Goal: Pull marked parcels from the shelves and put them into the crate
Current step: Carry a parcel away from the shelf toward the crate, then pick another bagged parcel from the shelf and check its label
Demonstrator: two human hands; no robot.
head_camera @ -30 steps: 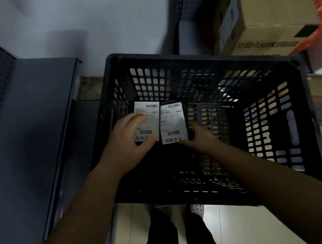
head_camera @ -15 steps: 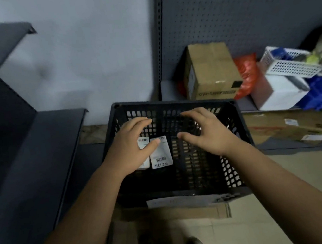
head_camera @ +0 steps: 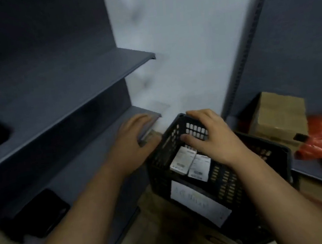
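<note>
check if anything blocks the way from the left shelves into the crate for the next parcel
Nothing visible does. The crate is open on top, with two labelled parcels lying flat at the bottom and room beside them. The right hand hovers over its far corner, and the left hand is outside it by the lower shelf. Both look empty.

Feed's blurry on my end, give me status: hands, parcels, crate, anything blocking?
Left hand empty, open, beside the crate. Right hand empty, open, over it. Two labelled parcels lying inside. Nothing blocking.
</note>
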